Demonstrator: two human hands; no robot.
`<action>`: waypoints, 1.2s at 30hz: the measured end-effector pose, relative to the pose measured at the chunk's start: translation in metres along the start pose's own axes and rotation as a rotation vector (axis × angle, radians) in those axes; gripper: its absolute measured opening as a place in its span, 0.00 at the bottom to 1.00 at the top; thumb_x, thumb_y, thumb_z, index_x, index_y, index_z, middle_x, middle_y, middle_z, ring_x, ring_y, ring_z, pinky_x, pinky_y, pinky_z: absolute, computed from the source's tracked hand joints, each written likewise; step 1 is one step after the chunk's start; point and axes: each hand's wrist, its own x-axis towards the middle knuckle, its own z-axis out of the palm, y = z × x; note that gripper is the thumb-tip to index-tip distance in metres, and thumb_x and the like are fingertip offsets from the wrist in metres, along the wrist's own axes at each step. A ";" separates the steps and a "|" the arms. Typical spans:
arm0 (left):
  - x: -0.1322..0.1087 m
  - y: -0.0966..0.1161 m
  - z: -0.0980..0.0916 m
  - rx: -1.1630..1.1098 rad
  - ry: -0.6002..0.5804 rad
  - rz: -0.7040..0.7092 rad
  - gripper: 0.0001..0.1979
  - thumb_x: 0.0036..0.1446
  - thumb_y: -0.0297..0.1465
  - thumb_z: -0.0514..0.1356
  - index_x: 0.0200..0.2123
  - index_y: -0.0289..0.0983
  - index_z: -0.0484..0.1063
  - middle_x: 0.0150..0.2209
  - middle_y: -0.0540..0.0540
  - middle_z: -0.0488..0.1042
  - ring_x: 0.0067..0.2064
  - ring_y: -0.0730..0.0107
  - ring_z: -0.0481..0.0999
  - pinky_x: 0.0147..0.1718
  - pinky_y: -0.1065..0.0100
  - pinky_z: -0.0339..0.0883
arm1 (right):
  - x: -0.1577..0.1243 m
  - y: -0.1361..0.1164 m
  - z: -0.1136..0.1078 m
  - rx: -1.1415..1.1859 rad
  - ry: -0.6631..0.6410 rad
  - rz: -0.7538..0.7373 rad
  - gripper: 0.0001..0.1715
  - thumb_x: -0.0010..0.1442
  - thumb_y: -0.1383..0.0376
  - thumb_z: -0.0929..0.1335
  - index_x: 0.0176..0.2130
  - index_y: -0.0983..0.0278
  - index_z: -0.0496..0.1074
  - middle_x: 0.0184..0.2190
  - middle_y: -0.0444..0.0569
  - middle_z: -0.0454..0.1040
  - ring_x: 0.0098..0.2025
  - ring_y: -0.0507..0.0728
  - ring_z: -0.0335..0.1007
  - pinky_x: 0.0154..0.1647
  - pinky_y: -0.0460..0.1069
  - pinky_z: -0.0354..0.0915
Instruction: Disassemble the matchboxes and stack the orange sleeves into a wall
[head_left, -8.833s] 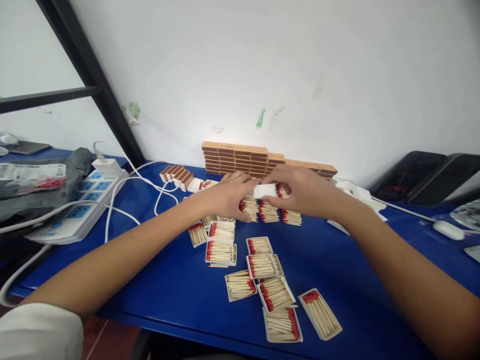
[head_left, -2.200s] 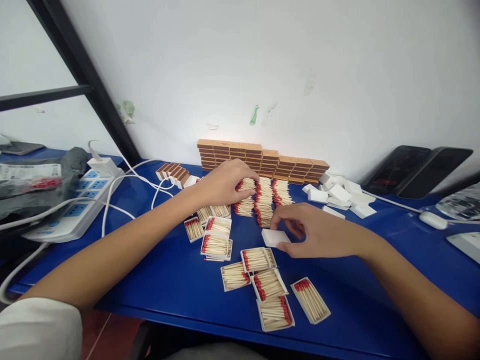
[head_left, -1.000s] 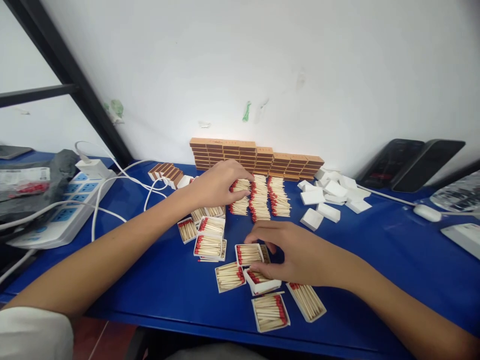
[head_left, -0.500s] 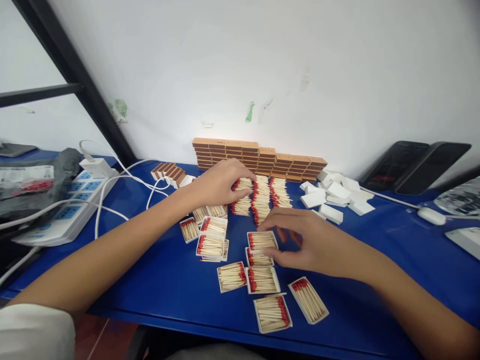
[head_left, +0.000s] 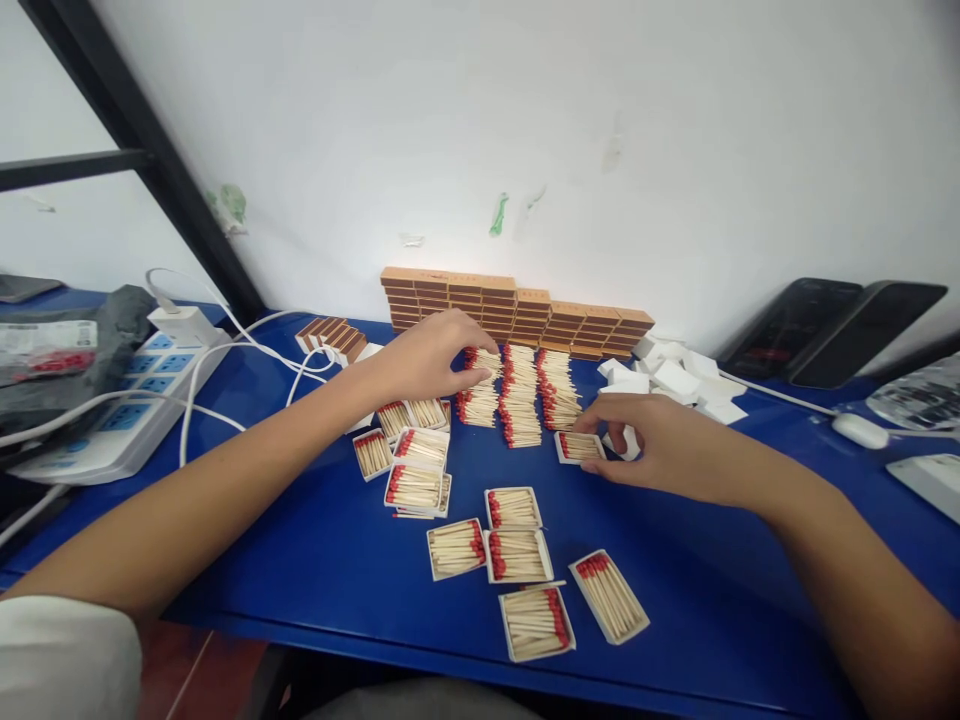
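My right hand grips the right end of a white tray of red-headed matches, just below the rightmost of three loose match piles. Over the left pile is my left hand, thumb and fingers apart, with nothing seen between them. More filled trays lie nearer: one beside a column, one slanted at the right, and one at the front. Several overlapping filled trays form a group at the left.
Stacked brown matchboxes line the wall. White empty-looking trays are heaped at the back right, near two black phone-like objects. A power strip and white cables occupy the left.
My right hand has moved away and to the right, taking the top tray off the middle column to below the right pile. My left hand has shifted slightly left. The view has moved a little.
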 end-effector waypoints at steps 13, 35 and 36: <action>0.000 -0.005 -0.005 0.025 -0.003 -0.060 0.12 0.65 0.34 0.64 0.50 0.38 0.80 0.50 0.41 0.82 0.54 0.57 0.78 0.55 0.55 0.70 | -0.001 -0.020 0.001 -0.053 0.002 -0.073 0.14 0.63 0.59 0.70 0.47 0.58 0.80 0.37 0.50 0.76 0.35 0.59 0.72 0.37 0.55 0.68; -0.001 0.003 0.005 0.010 0.000 0.011 0.11 0.65 0.33 0.63 0.49 0.38 0.80 0.47 0.41 0.82 0.52 0.57 0.78 0.54 0.56 0.69 | 0.002 -0.013 0.008 -0.097 0.103 -0.080 0.18 0.71 0.53 0.66 0.50 0.59 0.79 0.44 0.54 0.79 0.40 0.61 0.75 0.41 0.56 0.68; -0.001 0.003 0.005 0.009 0.001 0.015 0.11 0.65 0.33 0.63 0.49 0.38 0.80 0.48 0.41 0.82 0.52 0.57 0.78 0.54 0.56 0.69 | 0.003 -0.012 0.009 -0.092 0.130 -0.082 0.19 0.71 0.52 0.66 0.50 0.59 0.79 0.45 0.54 0.79 0.41 0.62 0.75 0.42 0.56 0.68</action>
